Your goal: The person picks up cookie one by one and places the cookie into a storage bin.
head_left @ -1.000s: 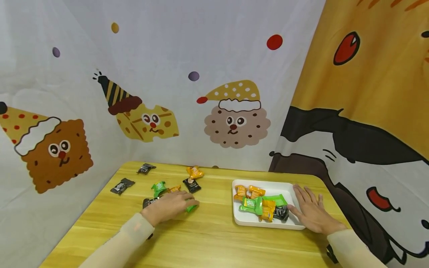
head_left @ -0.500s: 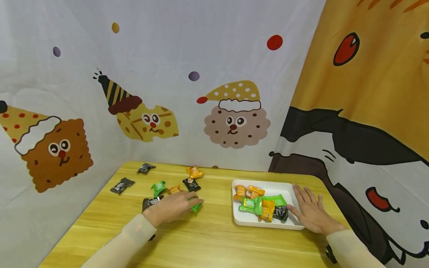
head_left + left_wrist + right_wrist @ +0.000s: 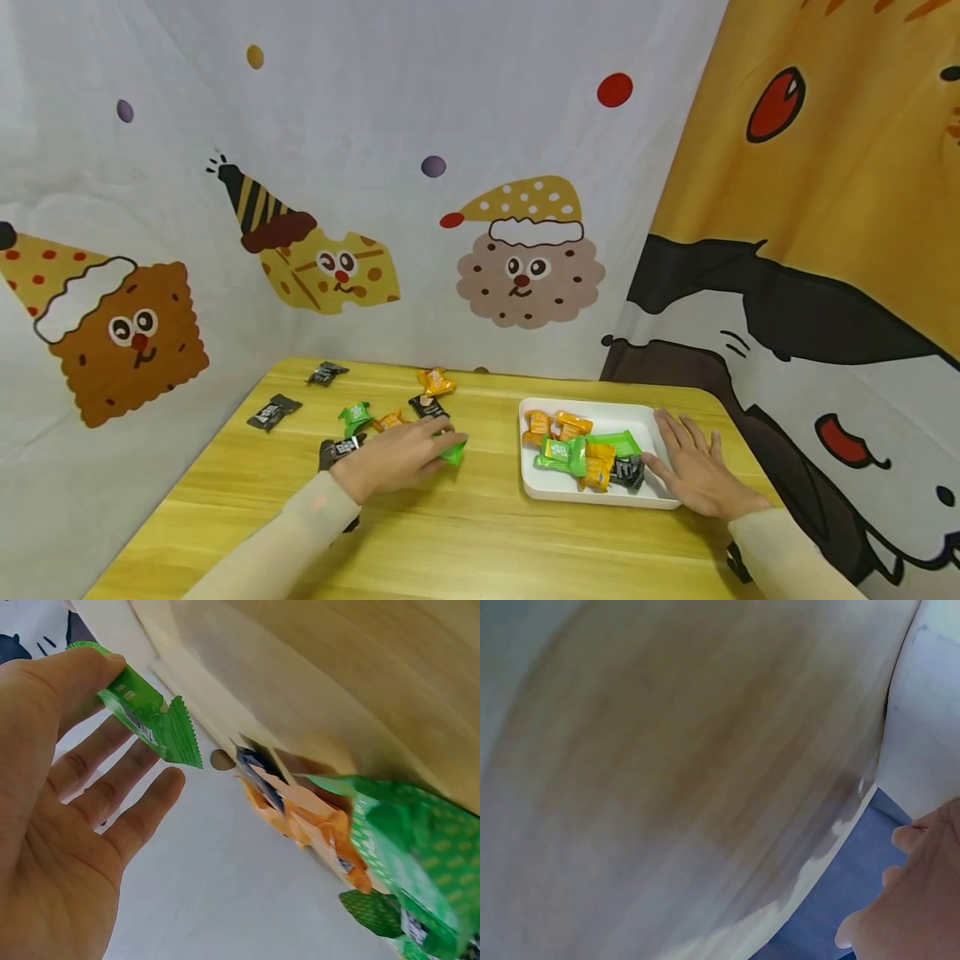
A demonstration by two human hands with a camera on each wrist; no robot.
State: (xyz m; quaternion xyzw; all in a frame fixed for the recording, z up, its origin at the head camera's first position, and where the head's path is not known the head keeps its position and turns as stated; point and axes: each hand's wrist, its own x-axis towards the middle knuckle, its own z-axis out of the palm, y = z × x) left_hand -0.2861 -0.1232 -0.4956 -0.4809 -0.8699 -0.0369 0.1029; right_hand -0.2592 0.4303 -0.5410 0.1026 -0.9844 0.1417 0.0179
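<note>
Between thumb and fingers, my left hand (image 3: pixel 393 458) pinches a green-wrapped candy (image 3: pixel 154 720), whose crimped end sticks out in the left wrist view. The hand is low over the table, left of the white tray (image 3: pixel 585 498). My right hand (image 3: pixel 701 475) rests against the tray's right side with fingers extended. In the tray lie several candies in wrappers, among them an orange candy (image 3: pixel 537 426), a green candy (image 3: pixel 558 454) and a black candy (image 3: pixel 627 472). The right wrist view shows only part of that hand, beside the tray.
Loose on the left of the wooden table (image 3: pixel 465 550) lie several wrapped candies: a black candy (image 3: pixel 275 412), another black candy (image 3: pixel 327 373), a green candy (image 3: pixel 356 417) and an orange candy (image 3: pixel 436 382). A printed cloth (image 3: pixel 360 108) hangs behind the table.
My left hand has moved a little to the right with the green candy, uncovering more of the black and orange candies behind it. My right hand and the tray have stayed put.
</note>
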